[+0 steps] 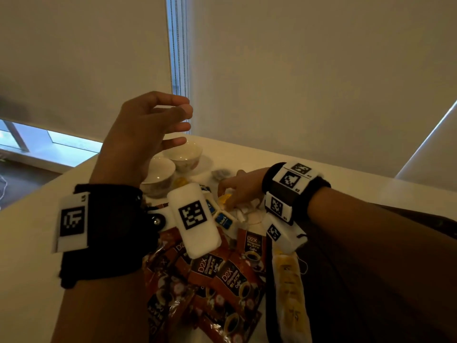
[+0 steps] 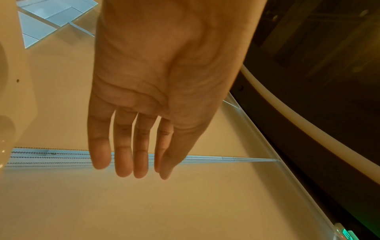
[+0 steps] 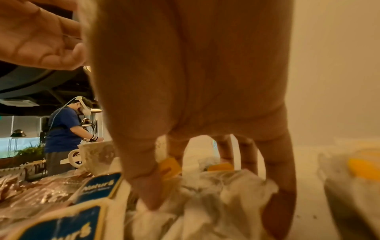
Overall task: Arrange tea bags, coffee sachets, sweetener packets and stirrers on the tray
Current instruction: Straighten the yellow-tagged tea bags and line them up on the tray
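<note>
My right hand (image 1: 237,190) reaches down into a heap of white tea bags (image 3: 207,196) with yellow tags (image 3: 170,167). Its thumb and fingers (image 3: 279,194) curl down on either side of the heap and grip it. My left hand (image 1: 153,125) hangs raised above the table with fingers relaxed and palm empty, as the left wrist view shows (image 2: 131,146). Red-brown coffee sachets (image 1: 222,276) lie piled near me. Blue-and-white sweetener packets (image 1: 223,219) sit between them and the tea bags. A long yellow-white wrapped pack (image 1: 291,293) lies under my right forearm. I cannot make out a tray.
Two patterned teacups (image 1: 158,174) (image 1: 185,154) stand behind the pile, under my left hand. The white table (image 1: 29,238) ends at a wall with roller blinds. Another blurred tea bag (image 3: 359,170) lies to the right. A person in a blue shirt (image 3: 61,129) stands far off.
</note>
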The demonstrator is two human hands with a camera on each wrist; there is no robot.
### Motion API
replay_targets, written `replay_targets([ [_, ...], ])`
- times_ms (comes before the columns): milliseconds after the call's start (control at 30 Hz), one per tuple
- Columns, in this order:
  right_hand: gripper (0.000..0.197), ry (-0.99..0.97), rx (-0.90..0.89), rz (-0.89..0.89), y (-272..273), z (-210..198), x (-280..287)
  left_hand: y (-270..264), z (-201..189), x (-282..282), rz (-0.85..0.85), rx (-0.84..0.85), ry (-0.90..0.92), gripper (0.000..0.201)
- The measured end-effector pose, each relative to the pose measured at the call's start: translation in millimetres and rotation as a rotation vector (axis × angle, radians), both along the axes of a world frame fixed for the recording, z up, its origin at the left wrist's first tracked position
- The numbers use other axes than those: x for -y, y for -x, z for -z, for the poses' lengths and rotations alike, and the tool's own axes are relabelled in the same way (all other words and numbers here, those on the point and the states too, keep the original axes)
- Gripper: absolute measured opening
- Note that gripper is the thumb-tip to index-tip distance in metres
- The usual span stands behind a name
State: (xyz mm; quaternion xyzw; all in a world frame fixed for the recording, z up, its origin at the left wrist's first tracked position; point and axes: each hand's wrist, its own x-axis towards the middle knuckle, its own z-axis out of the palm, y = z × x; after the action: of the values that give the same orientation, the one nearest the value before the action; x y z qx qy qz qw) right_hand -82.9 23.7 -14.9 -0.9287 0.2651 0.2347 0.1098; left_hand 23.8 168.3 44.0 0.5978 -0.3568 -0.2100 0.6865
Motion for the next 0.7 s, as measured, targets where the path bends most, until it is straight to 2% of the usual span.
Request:
replay_targets([
  [167, 0.045, -0.037, 0.077, 0.025, -8, 12, 6, -1, 4, 3, 0.004, 0.010, -0.004, 0.010],
  [333, 0.031, -0.074, 0.269, 0.115, -6, 14, 16, -4, 6, 5, 0.014, -0.005, -0.013, 0.010],
  [500, 0.009, -0.497, 0.639, 0.403, 18, -17, 23, -4, 10, 6, 0.004, 0.006, -0.025, 0.013],
  [600, 0.013, -0.691, 0.791, 0.459, 40, -38, 21, 0, 12, 10, 0.028, 0.033, -0.056, 0.011],
  [700, 0.013, -0.921, 0.889, 0.506, 68, -43, 20, 12, 12, 18, 0.133, 0.078, -0.128, 0.012],
])
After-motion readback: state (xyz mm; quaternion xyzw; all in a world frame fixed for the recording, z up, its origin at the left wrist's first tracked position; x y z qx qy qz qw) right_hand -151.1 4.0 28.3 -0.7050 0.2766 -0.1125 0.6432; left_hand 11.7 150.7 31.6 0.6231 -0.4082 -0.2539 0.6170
